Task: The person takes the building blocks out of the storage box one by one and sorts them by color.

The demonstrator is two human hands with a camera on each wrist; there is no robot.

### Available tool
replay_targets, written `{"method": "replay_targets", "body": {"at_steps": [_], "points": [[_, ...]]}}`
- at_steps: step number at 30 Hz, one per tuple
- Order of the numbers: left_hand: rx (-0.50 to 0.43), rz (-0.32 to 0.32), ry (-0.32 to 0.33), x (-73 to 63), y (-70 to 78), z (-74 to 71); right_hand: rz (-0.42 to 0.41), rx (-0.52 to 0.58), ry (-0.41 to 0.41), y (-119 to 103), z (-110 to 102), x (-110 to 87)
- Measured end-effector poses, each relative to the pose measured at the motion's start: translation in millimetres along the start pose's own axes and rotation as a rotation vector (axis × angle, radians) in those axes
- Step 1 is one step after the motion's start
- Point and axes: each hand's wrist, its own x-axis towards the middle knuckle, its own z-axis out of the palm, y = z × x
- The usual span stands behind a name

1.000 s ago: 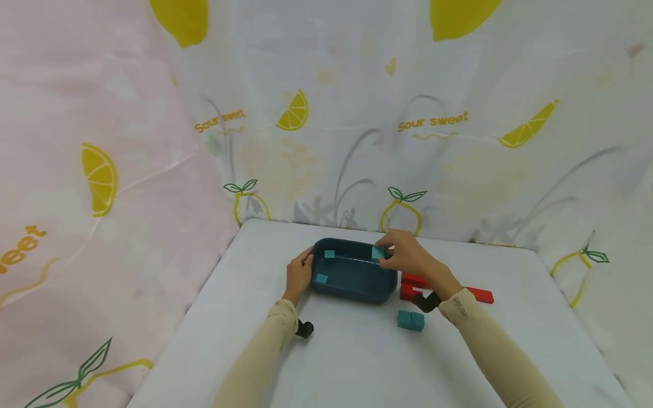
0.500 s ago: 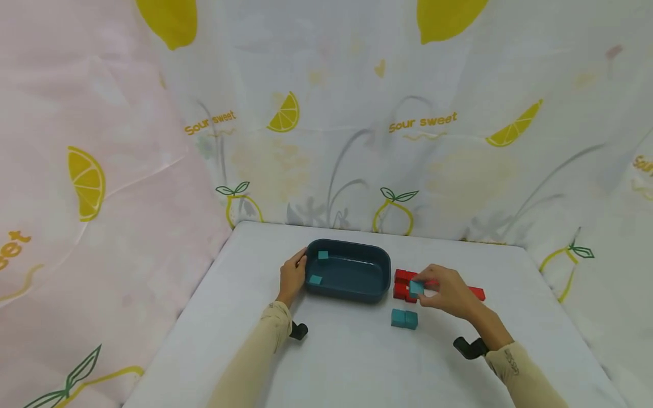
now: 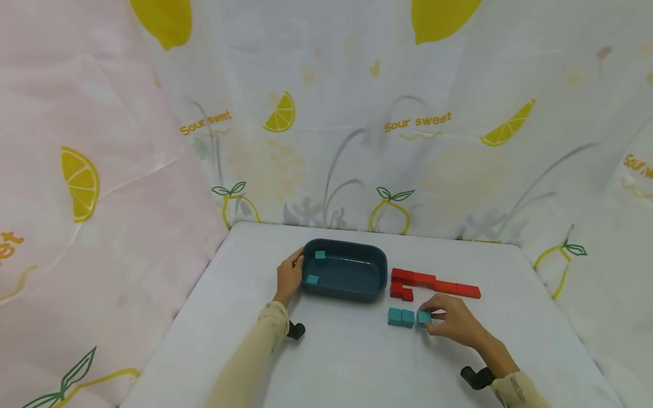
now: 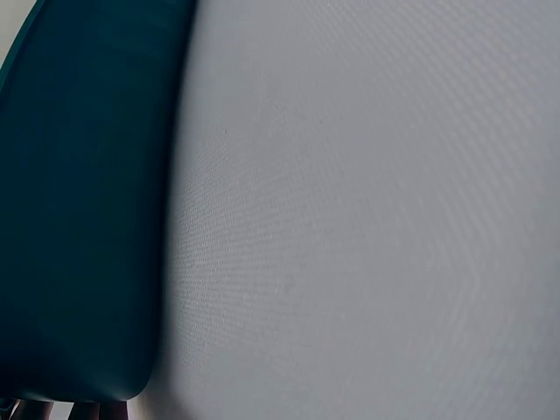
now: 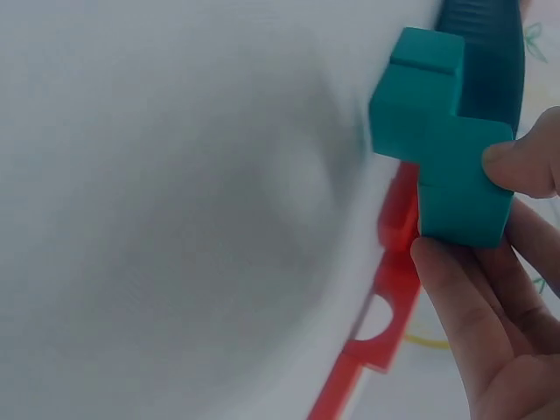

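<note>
At the left end of a dark teal tray (image 3: 344, 294), my left hand (image 3: 288, 279) grips its wall and rim. The left wrist view shows the tray's side (image 4: 79, 210), with only some fingertips at the bottom edge. Two small teal blocks (image 3: 319, 255) lie inside the tray, along its left part. My right hand (image 3: 456, 323) pinches another teal block (image 3: 424, 318) between thumb and fingers, right of a touching pair of teal blocks (image 3: 401, 317). In the right wrist view the pinched block (image 5: 464, 188) overlaps the pair (image 5: 416, 96); contact there cannot be judged.
Several red blocks (image 3: 423, 280) lie in a line behind the teal ones, with a few more at its left end. One red block has a round cut-out (image 5: 376, 315). The white table (image 3: 347, 362) meets a lemon-printed cloth (image 3: 316, 170) at the back.
My right hand has carried a teal block from the tray's right end, past the red blocks, toward the teal pair at the front. The left hand has stayed at the tray.
</note>
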Motion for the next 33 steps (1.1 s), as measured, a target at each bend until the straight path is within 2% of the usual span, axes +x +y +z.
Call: {"method": "replay_targets", "body": {"at_steps": [6,14,28,33], "points": [[-0.005,0.012,-0.005,-0.5,0.2,-0.1,0.034,-0.003,-0.005,5.4,8.1,0.9],[-0.009,-0.008,-0.009,-1.5,1.7,-0.1,0.037,0.01,-0.011,7.4,13.1,0.5],[-0.017,0.003,0.0,-1.6,2.5,0.0,0.05,0.002,-0.022,10.3,16.2,3.2],[-0.017,0.001,0.001,-1.2,2.5,-0.5,-0.013,-0.019,0.016,0.5,9.3,11.9]]}}
